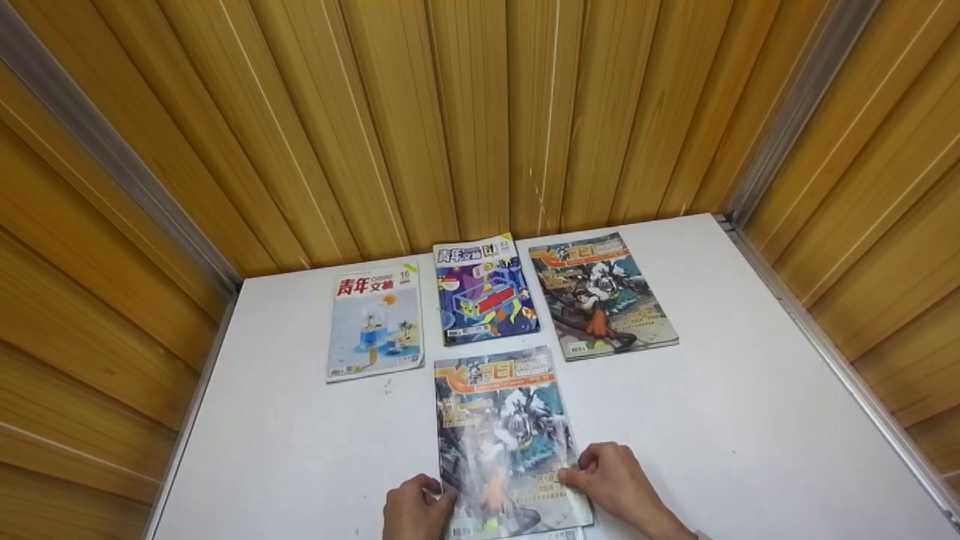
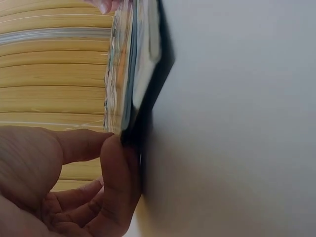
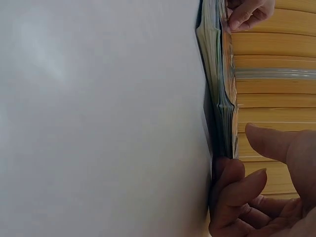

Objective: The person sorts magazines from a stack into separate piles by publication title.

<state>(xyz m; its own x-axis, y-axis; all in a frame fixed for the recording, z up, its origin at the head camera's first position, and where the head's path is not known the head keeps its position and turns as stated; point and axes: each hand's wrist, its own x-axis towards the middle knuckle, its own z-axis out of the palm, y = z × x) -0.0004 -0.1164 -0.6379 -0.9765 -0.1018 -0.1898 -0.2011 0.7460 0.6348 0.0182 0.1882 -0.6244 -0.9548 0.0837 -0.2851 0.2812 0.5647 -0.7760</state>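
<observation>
A glossy magazine (image 1: 504,442) with an orange title band lies at the front of the table, on top of another whose edge (image 1: 559,535) peeks out below. My left hand (image 1: 418,508) pinches its lower left edge, thumb on the cover side. At the right edge, my right hand (image 1: 616,480) has curled fingers (image 3: 232,187) against the underside. Its thumb hovers just off the cover in the right wrist view. Both wrist views show the magazines (image 2: 132,64) edge-on, slightly raised from the table at the near end.
Behind lie three magazines in a row: a pale blue one (image 1: 376,322), a dark purple one (image 1: 487,292) and one (image 1: 604,296) matching the front cover. The white table (image 1: 750,420) meets yellow slatted walls (image 1: 480,112) at the back and sides.
</observation>
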